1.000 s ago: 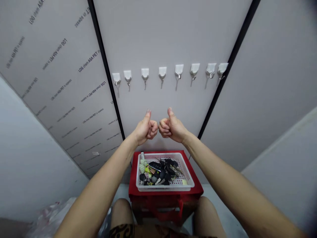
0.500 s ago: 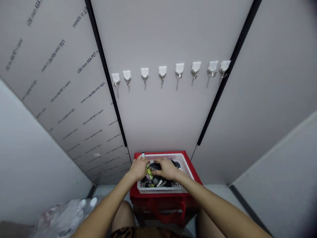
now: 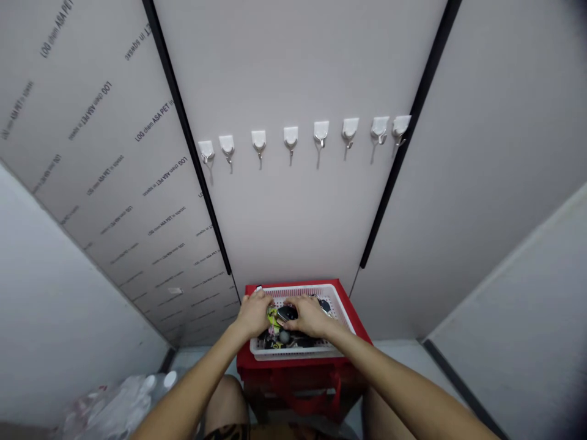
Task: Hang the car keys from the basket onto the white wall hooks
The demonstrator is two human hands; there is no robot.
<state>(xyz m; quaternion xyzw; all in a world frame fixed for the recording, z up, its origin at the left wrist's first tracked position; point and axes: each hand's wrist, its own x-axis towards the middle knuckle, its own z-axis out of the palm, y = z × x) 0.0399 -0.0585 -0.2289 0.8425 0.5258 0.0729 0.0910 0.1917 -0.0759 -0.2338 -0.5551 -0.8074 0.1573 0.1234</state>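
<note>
A white plastic basket point(image 3: 342, 310) holds a pile of keys, black key fobs and keychains. My left hand point(image 3: 254, 315) reaches over its left side, beside yellow-green trinkets point(image 3: 273, 316); its fingertips are mostly hidden. My right hand point(image 3: 310, 316) is inside the basket, thumb and fingers closed about a glossy black key fob point(image 3: 287, 313). A round grey ball point(image 3: 284, 337) lies just below the fob. Much of the pile is covered by my hands.
The basket stands on a red cloth-covered stool point(image 3: 362, 330) with a hanging strap point(image 3: 312, 404). A row of white adhesive hooks point(image 3: 290, 135) is on the wall ahead. Plastic bags and bottles point(image 3: 123, 403) lie at lower left.
Both hands dropped from thumbs-up fists in front of the wall into the basket. Since then the right fingers have closed about the black key fob, and the view has shifted slightly.
</note>
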